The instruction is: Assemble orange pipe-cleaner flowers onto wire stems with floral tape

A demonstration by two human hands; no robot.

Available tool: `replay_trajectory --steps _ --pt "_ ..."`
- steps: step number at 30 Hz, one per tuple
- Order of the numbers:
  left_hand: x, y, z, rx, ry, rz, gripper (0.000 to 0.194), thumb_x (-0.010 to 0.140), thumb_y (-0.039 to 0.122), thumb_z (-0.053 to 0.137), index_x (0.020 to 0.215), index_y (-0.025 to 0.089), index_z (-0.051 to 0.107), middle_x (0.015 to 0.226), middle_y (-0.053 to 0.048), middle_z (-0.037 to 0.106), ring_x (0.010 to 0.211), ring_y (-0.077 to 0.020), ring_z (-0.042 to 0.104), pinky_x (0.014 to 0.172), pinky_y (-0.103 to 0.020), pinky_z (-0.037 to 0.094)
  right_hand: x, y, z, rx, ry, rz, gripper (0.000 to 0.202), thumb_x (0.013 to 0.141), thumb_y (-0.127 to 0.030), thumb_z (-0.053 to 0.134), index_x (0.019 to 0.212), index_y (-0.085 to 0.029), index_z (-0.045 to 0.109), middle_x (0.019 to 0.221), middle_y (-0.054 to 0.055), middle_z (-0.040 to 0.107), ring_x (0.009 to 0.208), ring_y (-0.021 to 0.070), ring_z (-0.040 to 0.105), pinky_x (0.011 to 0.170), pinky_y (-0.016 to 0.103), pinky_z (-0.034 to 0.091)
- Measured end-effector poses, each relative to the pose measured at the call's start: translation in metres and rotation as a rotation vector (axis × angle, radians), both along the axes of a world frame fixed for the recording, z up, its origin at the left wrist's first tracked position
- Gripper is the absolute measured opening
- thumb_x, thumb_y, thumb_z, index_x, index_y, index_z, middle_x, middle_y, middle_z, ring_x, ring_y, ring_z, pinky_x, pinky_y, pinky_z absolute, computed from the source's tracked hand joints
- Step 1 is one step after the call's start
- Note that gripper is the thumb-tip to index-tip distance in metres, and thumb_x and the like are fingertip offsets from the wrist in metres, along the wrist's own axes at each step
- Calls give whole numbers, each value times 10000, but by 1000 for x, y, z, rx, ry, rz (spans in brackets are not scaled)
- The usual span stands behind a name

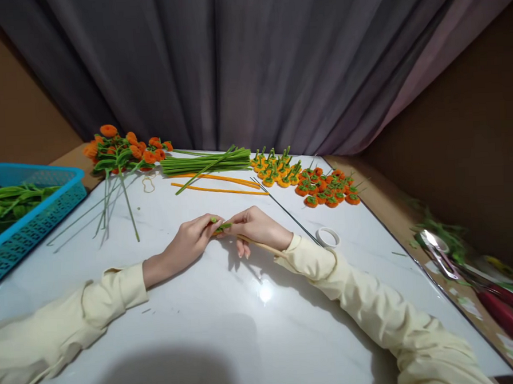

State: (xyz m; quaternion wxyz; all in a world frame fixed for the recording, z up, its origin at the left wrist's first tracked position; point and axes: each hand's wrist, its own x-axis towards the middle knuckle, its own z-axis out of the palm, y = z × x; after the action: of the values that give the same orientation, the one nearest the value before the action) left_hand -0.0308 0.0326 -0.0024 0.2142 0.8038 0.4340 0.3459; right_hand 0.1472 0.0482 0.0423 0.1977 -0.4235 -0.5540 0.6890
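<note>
Over the middle of the white table, my left hand [189, 240] and my right hand [260, 226] meet with fingertips pinched together. Between them is a small green and orange piece of pipe cleaner [224, 226], mostly covered by the fingers. A yellow-orange pipe cleaner [259, 245] trails from the pinch under my right palm toward the wrist. Behind the hands lie loose orange pipe cleaners [222, 188] and a pile of green pipe cleaners [207, 163]. Thin dark wires [287, 213] stretch back from beside my right sleeve.
A roll of white tape [328, 237] lies by my right forearm. Yellow flower heads [276, 171] and orange flower heads [327, 187] sit back right; stemmed orange flowers [125, 147] back left. A blue basket [34, 218] stands left. Red-handled pliers [508, 316] and a hair clip [438, 257] lie right.
</note>
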Motion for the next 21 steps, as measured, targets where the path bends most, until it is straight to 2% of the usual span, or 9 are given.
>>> replay_trajectory --steps 3,5,7,9,11,14,16,18,21 --pt "0 3 0 -118 -137 61 253 901 361 440 880 159 593 805 -32 674 654 -130 612 617 -219 483 3 3 3 -27 15 12 173 802 -62 477 827 -48 648 463 6 615 319 113 526 326 183 440" --pt "0 7 -1 -247 -283 103 279 873 408 483 881 148 584 798 -35 663 558 -110 590 535 -213 486 7 5 2 -27 21 -7 162 794 -79 513 889 -52 642 675 53 697 345 111 546 337 206 454" --pt "0 11 -3 -368 -423 125 329 834 452 529 894 132 574 779 -44 657 434 -82 529 421 -204 451 11 6 -3 59 -12 -57 192 803 -111 535 965 -68 627 842 85 709 357 109 551 359 231 464" --pt "0 14 -4 -457 -521 108 371 803 477 563 899 118 566 713 -41 647 350 -63 465 338 -191 391 14 4 -14 290 -96 -128 229 836 -156 530 1039 -88 611 811 71 704 345 102 527 387 239 455" --pt "0 15 -5 -513 -572 69 383 792 482 578 897 114 560 629 -23 624 320 -60 442 306 -180 355 16 2 -28 611 -200 -154 233 866 -176 512 1068 -115 611 719 40 689 377 104 525 463 240 460" --pt "1 12 -5 -541 -597 20 375 799 476 581 905 117 559 602 -12 612 317 -54 432 308 -171 352 16 -1 -49 1029 -359 -131 204 891 -173 483 1035 -157 627 786 58 689 589 160 613 603 266 472" --pt "3 9 -3 -533 -589 12 374 805 473 578 911 115 566 604 -7 602 331 -49 427 319 -168 361 16 -2 -58 1242 -453 -111 210 912 -176 444 1022 -159 622 836 89 676 727 204 621 645 292 468" --pt "4 6 -2 -501 -567 21 373 811 469 574 919 112 577 635 -10 593 384 -57 460 337 -166 380 15 -2 -61 1371 -474 -94 223 930 -181 406 1032 -149 601 835 106 651 777 223 596 667 316 469" --pt "5 4 -1 -439 -532 30 358 825 456 559 937 117 589 729 -31 592 520 -92 546 376 -165 419 15 -5 -56 1422 -379 -143 160 924 -210 434 985 -152 570 854 110 622 820 233 551 717 353 464"
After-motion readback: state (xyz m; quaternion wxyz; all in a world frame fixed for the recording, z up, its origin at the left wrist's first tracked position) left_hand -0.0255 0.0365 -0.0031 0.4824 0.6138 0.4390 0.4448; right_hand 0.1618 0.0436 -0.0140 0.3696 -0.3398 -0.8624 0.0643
